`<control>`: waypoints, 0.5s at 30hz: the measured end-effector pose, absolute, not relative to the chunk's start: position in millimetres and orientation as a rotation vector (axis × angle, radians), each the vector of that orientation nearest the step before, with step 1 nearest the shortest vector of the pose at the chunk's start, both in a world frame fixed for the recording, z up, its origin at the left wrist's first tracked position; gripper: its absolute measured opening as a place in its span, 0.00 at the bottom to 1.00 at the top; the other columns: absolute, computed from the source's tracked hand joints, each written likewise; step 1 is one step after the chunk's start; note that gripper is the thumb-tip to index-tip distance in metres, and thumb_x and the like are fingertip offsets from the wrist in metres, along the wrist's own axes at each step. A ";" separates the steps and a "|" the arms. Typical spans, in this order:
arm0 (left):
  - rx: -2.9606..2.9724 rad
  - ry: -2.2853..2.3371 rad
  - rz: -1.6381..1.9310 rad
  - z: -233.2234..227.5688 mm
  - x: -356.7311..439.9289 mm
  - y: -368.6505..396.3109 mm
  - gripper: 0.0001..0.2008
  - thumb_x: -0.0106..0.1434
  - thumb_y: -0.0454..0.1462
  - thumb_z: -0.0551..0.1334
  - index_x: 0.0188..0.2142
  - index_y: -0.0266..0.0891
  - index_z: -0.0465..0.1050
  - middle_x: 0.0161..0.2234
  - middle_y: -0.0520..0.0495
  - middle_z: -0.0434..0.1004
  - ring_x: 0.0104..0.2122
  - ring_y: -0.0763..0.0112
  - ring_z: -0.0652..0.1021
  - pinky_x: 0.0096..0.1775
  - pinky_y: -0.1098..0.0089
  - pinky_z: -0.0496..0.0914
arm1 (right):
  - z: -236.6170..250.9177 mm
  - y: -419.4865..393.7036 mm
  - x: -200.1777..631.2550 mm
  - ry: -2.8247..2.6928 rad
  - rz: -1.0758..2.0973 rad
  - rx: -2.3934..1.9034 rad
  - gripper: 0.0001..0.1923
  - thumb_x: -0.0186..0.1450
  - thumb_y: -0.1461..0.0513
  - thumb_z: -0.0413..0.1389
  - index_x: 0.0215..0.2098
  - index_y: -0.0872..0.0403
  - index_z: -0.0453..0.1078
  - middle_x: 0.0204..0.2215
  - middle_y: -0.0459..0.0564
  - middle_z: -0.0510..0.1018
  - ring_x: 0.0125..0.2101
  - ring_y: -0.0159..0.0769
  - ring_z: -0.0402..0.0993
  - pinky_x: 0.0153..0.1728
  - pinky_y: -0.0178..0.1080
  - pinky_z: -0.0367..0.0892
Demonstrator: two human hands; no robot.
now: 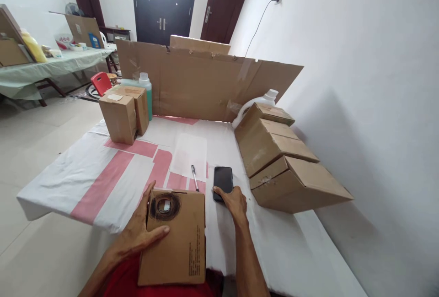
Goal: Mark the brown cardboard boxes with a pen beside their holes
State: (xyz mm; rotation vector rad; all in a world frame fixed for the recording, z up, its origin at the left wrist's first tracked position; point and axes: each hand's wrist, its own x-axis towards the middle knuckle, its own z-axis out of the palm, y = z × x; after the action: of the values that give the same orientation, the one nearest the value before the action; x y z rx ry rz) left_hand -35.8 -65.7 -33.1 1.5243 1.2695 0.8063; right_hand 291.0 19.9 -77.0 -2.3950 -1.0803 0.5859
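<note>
Close to my body is a brown cardboard box (180,251) with a hole ringed in black scribble near its upper left corner and printed text at lower right. My left hand (140,233) grips its left side, thumb on the top face and fingers along the edge. My right hand (235,201) holds the lower end of a black smartphone (223,179) on the white cloth, thumb on its left edge. A pen (195,178) lies just left of the phone, partly over a sheet of white paper (188,153).
Several cardboard boxes (281,146) lean along the wall on the right. Two upright boxes (118,114) and a green bottle (148,98) stand at the back left. A cardboard panel (199,82) closes off the far edge, with a white jug (262,100) before it.
</note>
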 end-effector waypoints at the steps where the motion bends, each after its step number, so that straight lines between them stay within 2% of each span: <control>1: 1.523 1.268 0.800 -33.3 -36.0 -65.7 0.57 0.61 0.44 0.70 0.76 0.48 0.30 0.72 0.34 0.54 0.72 0.45 0.59 0.70 0.43 0.53 | -77.7 18.8 289.8 -1.061 0.598 -2.335 0.29 0.56 0.47 0.63 0.46 0.61 0.74 0.44 0.72 0.82 0.50 0.62 0.78 0.47 0.50 0.71; 3: 1.524 1.267 0.785 -33.5 -36.5 -65.3 0.57 0.61 0.44 0.70 0.75 0.48 0.29 0.72 0.35 0.53 0.72 0.46 0.58 0.70 0.43 0.52 | -77.9 11.1 285.4 -1.014 0.626 -2.195 0.23 0.58 0.47 0.60 0.40 0.57 0.76 0.38 0.64 0.84 0.46 0.58 0.80 0.45 0.49 0.72; 4: 1.524 1.267 0.780 -33.4 -36.8 -65.1 0.57 0.61 0.44 0.70 0.75 0.48 0.30 0.73 0.35 0.53 0.72 0.46 0.58 0.70 0.43 0.52 | -76.6 4.3 282.1 -0.985 0.644 -2.123 0.23 0.59 0.46 0.58 0.39 0.57 0.75 0.36 0.61 0.84 0.44 0.56 0.81 0.44 0.48 0.73; 6: 1.521 1.269 0.769 -32.3 -37.2 -64.6 0.57 0.60 0.43 0.70 0.75 0.47 0.32 0.73 0.35 0.53 0.72 0.46 0.57 0.71 0.43 0.51 | -68.7 -15.3 274.0 -0.926 0.694 -1.976 0.29 0.60 0.42 0.55 0.44 0.57 0.74 0.35 0.56 0.84 0.40 0.51 0.82 0.40 0.46 0.75; 8: 1.517 1.263 0.768 -29.8 -36.8 -64.2 0.56 0.60 0.42 0.70 0.75 0.46 0.34 0.74 0.35 0.51 0.73 0.46 0.55 0.71 0.43 0.50 | -52.0 -41.4 265.5 -0.787 0.793 -1.723 0.35 0.60 0.41 0.57 0.55 0.56 0.70 0.40 0.53 0.84 0.38 0.47 0.83 0.40 0.47 0.77; 10: 1.532 1.252 0.769 -26.4 -34.9 -63.6 0.57 0.58 0.41 0.71 0.76 0.45 0.35 0.75 0.37 0.48 0.73 0.47 0.54 0.72 0.45 0.49 | -28.4 -69.9 259.0 -0.570 0.949 -1.380 0.38 0.58 0.46 0.66 0.63 0.48 0.65 0.48 0.51 0.83 0.40 0.47 0.84 0.45 0.52 0.78; 12: 1.571 1.239 0.770 -23.2 -31.5 -62.8 0.59 0.56 0.39 0.72 0.76 0.45 0.35 0.76 0.38 0.44 0.74 0.47 0.52 0.72 0.46 0.47 | -4.5 -95.6 253.5 -0.410 1.160 -1.136 0.34 0.59 0.50 0.69 0.62 0.41 0.69 0.57 0.52 0.79 0.44 0.49 0.84 0.47 0.55 0.77; 14: 1.607 1.210 0.777 -21.3 -27.5 -62.3 0.59 0.56 0.38 0.73 0.76 0.45 0.35 0.76 0.38 0.42 0.74 0.47 0.51 0.72 0.46 0.47 | 12.5 -114.7 244.1 -0.321 1.504 -0.976 0.28 0.61 0.44 0.66 0.56 0.43 0.76 0.58 0.56 0.79 0.44 0.51 0.84 0.45 0.55 0.78; 15: 1.619 1.189 0.787 -21.1 -25.7 -62.3 0.59 0.56 0.38 0.73 0.76 0.45 0.34 0.76 0.38 0.42 0.74 0.47 0.51 0.72 0.46 0.47 | 16.9 -121.3 236.3 -0.287 1.698 -0.899 0.29 0.62 0.40 0.63 0.53 0.47 0.79 0.56 0.59 0.80 0.43 0.51 0.84 0.43 0.53 0.78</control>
State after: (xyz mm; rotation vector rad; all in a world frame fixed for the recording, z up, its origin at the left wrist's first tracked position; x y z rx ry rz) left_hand -25.7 -62.3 -21.1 1.6185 1.1894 0.7870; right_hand 236.3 -121.3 16.9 -0.8994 -0.2868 1.6975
